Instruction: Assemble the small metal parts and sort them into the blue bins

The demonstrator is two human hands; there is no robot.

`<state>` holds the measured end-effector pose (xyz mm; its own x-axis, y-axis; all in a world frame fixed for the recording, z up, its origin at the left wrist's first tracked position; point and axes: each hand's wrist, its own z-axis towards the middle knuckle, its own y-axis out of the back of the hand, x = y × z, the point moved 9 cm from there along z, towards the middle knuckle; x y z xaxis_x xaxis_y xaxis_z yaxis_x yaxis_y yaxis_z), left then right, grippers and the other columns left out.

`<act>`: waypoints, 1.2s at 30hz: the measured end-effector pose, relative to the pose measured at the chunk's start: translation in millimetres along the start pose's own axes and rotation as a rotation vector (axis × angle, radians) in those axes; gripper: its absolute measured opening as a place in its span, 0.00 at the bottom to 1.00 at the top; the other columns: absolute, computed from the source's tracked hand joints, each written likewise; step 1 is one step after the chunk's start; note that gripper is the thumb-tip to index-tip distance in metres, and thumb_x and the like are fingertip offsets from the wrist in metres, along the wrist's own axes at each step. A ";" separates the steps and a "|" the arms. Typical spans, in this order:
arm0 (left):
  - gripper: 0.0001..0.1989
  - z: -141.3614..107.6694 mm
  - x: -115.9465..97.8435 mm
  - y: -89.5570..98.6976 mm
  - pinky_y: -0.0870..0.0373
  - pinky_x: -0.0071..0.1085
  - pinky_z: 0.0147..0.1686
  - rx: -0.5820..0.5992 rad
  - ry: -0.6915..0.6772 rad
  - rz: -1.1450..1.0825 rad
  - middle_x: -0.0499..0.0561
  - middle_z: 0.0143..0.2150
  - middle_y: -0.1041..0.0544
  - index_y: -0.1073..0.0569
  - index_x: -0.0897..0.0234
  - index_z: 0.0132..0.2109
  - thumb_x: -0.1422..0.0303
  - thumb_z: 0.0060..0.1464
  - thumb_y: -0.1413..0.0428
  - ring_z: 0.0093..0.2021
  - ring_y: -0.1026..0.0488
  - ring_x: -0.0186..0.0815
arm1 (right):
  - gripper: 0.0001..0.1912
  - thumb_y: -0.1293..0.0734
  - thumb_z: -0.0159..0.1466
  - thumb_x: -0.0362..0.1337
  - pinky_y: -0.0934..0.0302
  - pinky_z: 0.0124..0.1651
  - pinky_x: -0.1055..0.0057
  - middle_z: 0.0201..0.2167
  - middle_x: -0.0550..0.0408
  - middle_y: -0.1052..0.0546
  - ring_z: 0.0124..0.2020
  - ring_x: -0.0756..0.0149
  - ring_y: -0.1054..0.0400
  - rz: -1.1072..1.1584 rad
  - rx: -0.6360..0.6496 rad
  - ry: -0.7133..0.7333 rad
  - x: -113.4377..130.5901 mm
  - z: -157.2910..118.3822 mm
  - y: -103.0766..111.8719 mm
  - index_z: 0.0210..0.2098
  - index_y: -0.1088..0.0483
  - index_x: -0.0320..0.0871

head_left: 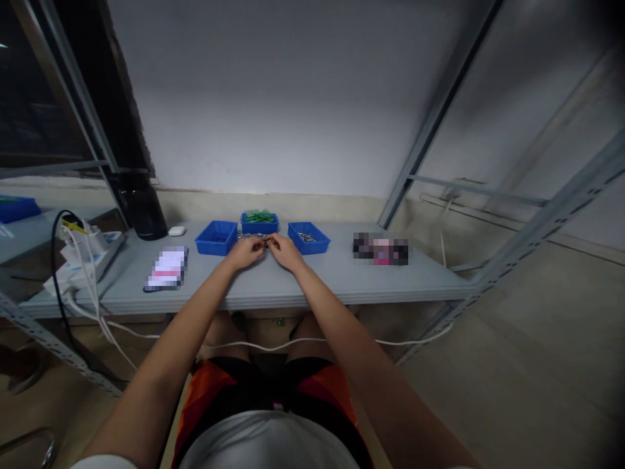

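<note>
My left hand (246,253) and my right hand (286,252) meet over the grey table, fingers curled and fingertips nearly touching. Both look closed; whatever they pinch is too small and too covered to name. Just behind them lie small shiny metal pieces (251,236), partly hidden by the fingers. Around the hands stand three blue bins: a left bin (215,247) with a dark inside, a back bin (259,228) holding green pieces (258,216), and a right bin (315,247) with small silvery metal parts (306,237).
On the left of the table (263,286) are a phone (167,267), a white case (176,230), a black bottle (144,208) and a power strip (92,264) with cables. A blurred-out object (381,249) lies right. Metal uprights (434,124) frame the table; a white cable hangs below its edge.
</note>
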<state>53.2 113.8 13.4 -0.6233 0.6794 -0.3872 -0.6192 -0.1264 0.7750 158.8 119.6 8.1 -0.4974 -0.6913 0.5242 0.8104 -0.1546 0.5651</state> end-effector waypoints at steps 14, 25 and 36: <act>0.11 1.2 -0.7 12.9 0.33 0.32 0.40 -0.118 0.023 0.037 0.55 0.38 0.23 0.24 0.67 0.40 0.67 0.58 0.49 0.38 0.28 0.37 | 0.09 0.40 0.65 0.32 0.44 0.38 0.72 0.31 0.51 0.24 0.31 0.67 0.34 -0.100 0.123 0.032 -0.2 -2.6 -20.3 0.37 0.28 0.41; 0.12 0.3 8.3 16.9 0.32 0.32 0.40 -0.163 0.080 0.027 0.56 0.40 0.22 0.23 0.68 0.42 0.68 0.57 0.48 0.37 0.27 0.37 | 0.09 0.39 0.64 0.37 0.42 0.36 0.72 0.30 0.54 0.24 0.29 0.68 0.34 0.039 -0.018 -0.090 -8.4 1.1 0.4 0.37 0.28 0.42; 0.12 1.5 8.7 5.8 0.31 0.32 0.42 -0.070 0.043 0.005 0.54 0.40 0.21 0.23 0.66 0.42 0.68 0.56 0.48 0.39 0.27 0.37 | 0.11 0.40 0.64 0.39 0.41 0.37 0.72 0.32 0.53 0.23 0.31 0.67 0.32 0.049 -0.058 -0.052 -1.1 1.3 5.1 0.38 0.28 0.42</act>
<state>45.0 120.1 15.2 -0.6455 0.6474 -0.4053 -0.6470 -0.1814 0.7406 163.1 120.5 11.3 -0.4705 -0.6619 0.5835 0.8500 -0.1627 0.5010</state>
